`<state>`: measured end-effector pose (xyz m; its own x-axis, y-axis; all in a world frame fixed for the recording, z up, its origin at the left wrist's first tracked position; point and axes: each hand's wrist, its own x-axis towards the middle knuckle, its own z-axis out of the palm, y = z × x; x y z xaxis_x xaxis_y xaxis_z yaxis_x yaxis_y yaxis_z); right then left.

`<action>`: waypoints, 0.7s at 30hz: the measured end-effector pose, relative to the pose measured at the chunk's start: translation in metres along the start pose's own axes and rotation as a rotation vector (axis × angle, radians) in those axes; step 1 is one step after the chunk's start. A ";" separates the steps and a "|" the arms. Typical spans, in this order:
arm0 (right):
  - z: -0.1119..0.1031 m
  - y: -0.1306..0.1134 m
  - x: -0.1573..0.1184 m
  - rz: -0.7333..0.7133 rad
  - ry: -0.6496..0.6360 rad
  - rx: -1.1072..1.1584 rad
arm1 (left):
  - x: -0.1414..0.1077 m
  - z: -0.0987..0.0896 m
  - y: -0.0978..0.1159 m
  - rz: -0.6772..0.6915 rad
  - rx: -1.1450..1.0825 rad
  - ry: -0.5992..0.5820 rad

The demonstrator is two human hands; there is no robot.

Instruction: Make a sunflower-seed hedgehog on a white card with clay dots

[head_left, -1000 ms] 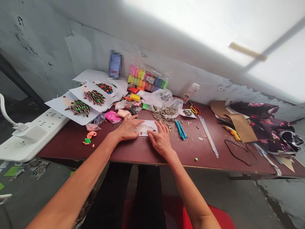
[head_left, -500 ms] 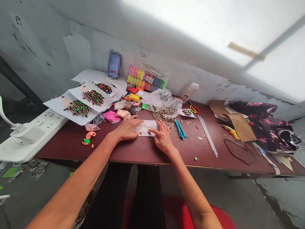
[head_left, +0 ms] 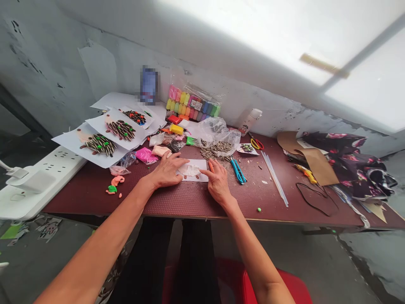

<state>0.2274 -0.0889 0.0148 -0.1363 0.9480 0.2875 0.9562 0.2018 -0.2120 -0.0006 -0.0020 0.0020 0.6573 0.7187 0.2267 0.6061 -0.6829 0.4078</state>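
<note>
Working at a maroon worktable [head_left: 180, 200] over a small white card [head_left: 203, 163], just below the middle of the view. Steadying the card from nine o'clock with an open, palm-down left hand [head_left: 166, 171], spread at its edge; pointing in from three o'clock with the outstretched index finger of the right hand [head_left: 218, 178], visibly gripping nothing. Apparently at the stage of pressing or smoothing a pale layer [head_left: 190, 169] on the card; likely calling next for light, even fingertip pressure and a flat, motionless card. Flanked by striped seeds [head_left: 218, 148] at two o'clock, a blue cutter [head_left: 238, 171] at three and seed-studded designs [head_left: 120, 130] at ten. Impossible to tell contact from near-contact at the right fingertip, or to make out the card's left edge beneath the hand, fine relief in the pale layer, and a pixelated patch [head_left: 149, 85] at eleven. Cropped below through both arms [head_left: 107, 236].
</note>
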 end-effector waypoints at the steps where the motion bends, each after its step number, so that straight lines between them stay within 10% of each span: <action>1: -0.002 -0.001 0.000 -0.004 -0.018 -0.018 | 0.000 0.000 0.000 0.000 0.000 0.002; 21: 0.000 -0.005 0.010 0.028 0.013 -0.030 | 0.000 0.000 0.001 -0.005 0.002 0.003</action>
<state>0.2215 -0.0805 0.0182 -0.1061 0.9498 0.2942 0.9669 0.1675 -0.1922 -0.0004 -0.0025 0.0023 0.6531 0.7224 0.2272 0.6100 -0.6796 0.4075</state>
